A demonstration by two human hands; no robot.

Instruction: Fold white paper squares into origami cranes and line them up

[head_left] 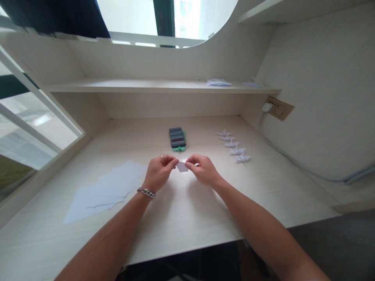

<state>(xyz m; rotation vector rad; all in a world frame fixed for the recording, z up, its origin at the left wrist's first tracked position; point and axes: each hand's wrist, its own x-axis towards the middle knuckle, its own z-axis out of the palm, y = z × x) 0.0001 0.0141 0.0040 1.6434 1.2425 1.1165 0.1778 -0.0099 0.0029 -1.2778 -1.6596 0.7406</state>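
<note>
A small folded piece of pale paper (182,167) is pinched between both my hands just above the light wooden desk (181,210). My left hand (159,171), with a ring and a metal bracelet at the wrist, grips its left edge with closed fingers. My right hand (202,168) grips its right edge in the same pinch. A phone in a green case (177,139) lies flat just beyond my hands.
Several loose pale sheets (107,190) lie spread at the left of the desk. A row of several small folded paper cranes (233,146) sits at the right. A wall socket with a plug (275,107) and cable (304,168) is at far right. More paper (218,82) lies on the shelf.
</note>
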